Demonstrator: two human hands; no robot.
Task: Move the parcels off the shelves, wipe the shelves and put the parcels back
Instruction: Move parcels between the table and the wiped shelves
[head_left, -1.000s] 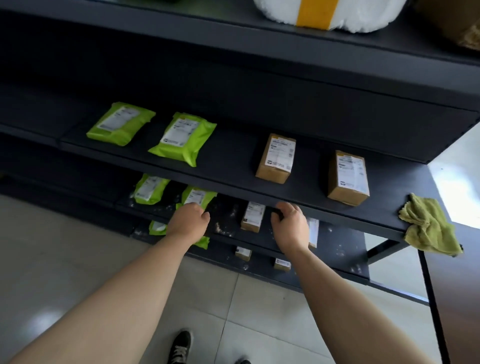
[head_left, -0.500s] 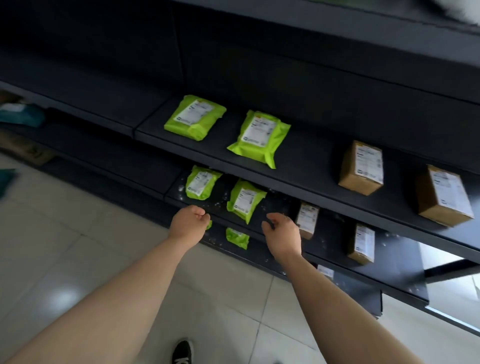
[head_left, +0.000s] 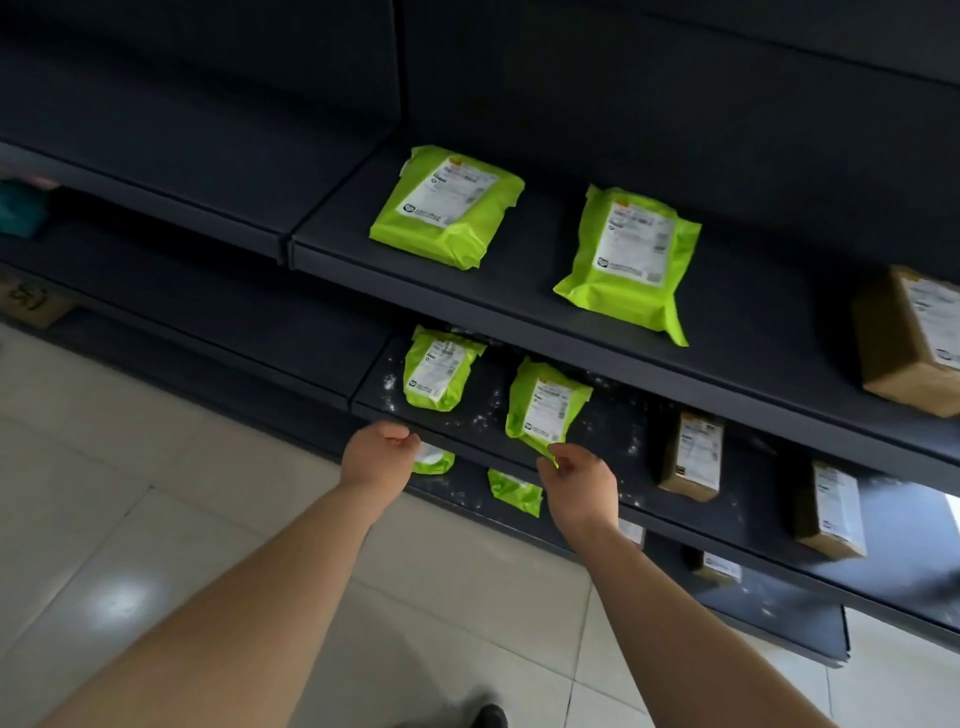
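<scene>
Dark metal shelving (head_left: 519, 104) stands over a pale tiled floor (head_left: 156, 519), and 3 of its tiers carry parcels. The right hand (head_left: 579, 483) is at the front of the middle shelf (head_left: 618, 439). Its fingers are curled in, and thumb and forefinger pinch the near corner of the nearer green parcel (head_left: 545, 405), which lies flat, label up, among white specks of dust (head_left: 480, 421). The left hand (head_left: 379, 457) sits just in front of that shelf's lip, further left, rolled into a fist with nothing in it. Whether its knuckles touch the lip I cannot tell.

By count there are 6 green parcels and 5 brown boxes.
- The top shelf (head_left: 467, 306) holds 2 green parcels, a left bag (head_left: 447, 208) and a right bag (head_left: 628, 260), well apart. It also holds 1 large brown box (head_left: 909, 338), cut off by the right edge of the view.
- The middle shelf holds the pinched parcel, a second green parcel (head_left: 439, 369) behind and to its left, and 2 upright-looking brown boxes (head_left: 693, 457) (head_left: 831, 512) to the right.
- The bottom shelf (head_left: 779, 608) shows 2 green parcels, each half hidden: 1 behind the left hand (head_left: 434, 460) and 1 between the wrists (head_left: 514, 491). It also shows 2 small boxes (head_left: 631, 532) (head_left: 719, 566) peeking out under the tier above.

At far left a teal object (head_left: 18, 208) and a scrap of cardboard (head_left: 31, 304) lie on the neighbouring bay. A dark shoe (head_left: 491, 717) shows at the bottom edge.
</scene>
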